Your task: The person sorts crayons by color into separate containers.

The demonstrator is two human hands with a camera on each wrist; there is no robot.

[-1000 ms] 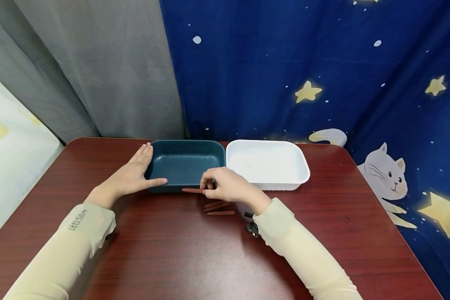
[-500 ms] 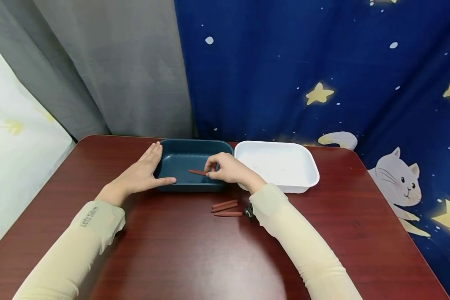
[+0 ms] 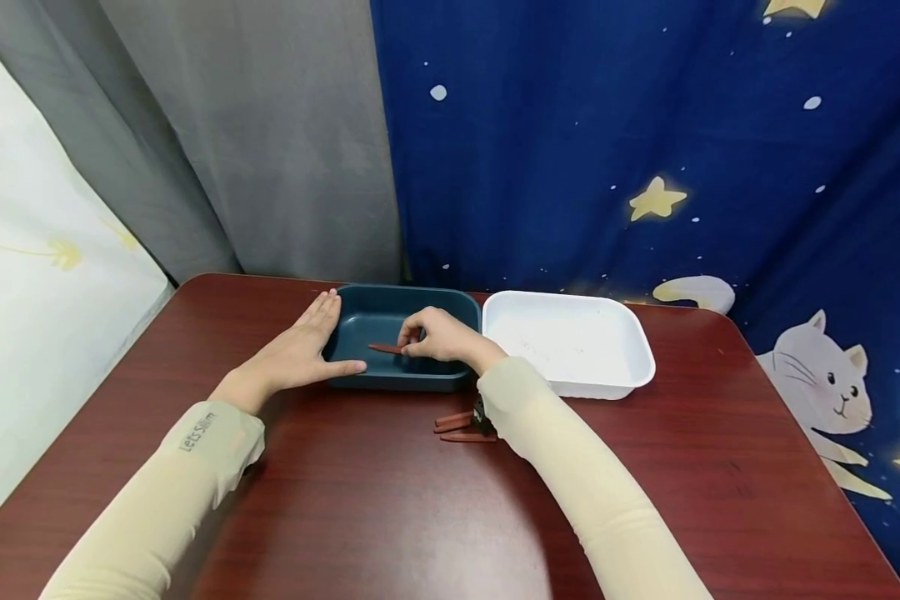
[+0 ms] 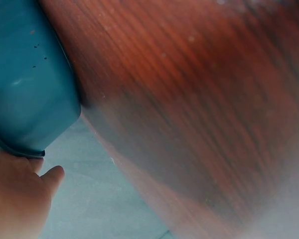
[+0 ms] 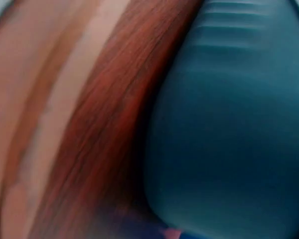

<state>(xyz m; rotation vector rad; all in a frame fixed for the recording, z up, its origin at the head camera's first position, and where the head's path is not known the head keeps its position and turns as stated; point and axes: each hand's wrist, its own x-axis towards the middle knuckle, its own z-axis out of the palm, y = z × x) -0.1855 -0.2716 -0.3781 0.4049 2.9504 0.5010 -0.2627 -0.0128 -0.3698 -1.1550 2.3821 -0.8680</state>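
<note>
My right hand (image 3: 441,335) pinches a reddish-brown stick with a pointed end (image 3: 386,348), held level within the outline of the dark teal bin (image 3: 397,382) in the head view. The stick's tip points left. My left hand (image 3: 297,346) lies at the bin's left end, fingers straight along the side and thumb at the front rim. In the left wrist view, part of that hand (image 4: 20,194) shows at the bin's edge (image 4: 40,74). Several similar sticks (image 3: 453,425) lie on the table before the bin, partly hidden by the right wrist camera.
Right beside the teal bin stands a white bin (image 3: 570,342) with small specks on its floor. Both rest near the far edge of the dark red wooden table (image 3: 360,517). Behind hang a grey curtain (image 3: 285,150) and a blue one with stars (image 3: 532,150).
The right hand has lifted the stick from in front of the teal bin, over its front rim, and inside its outline. The left hand stays at the bin's end. The head view has shifted slightly.
</note>
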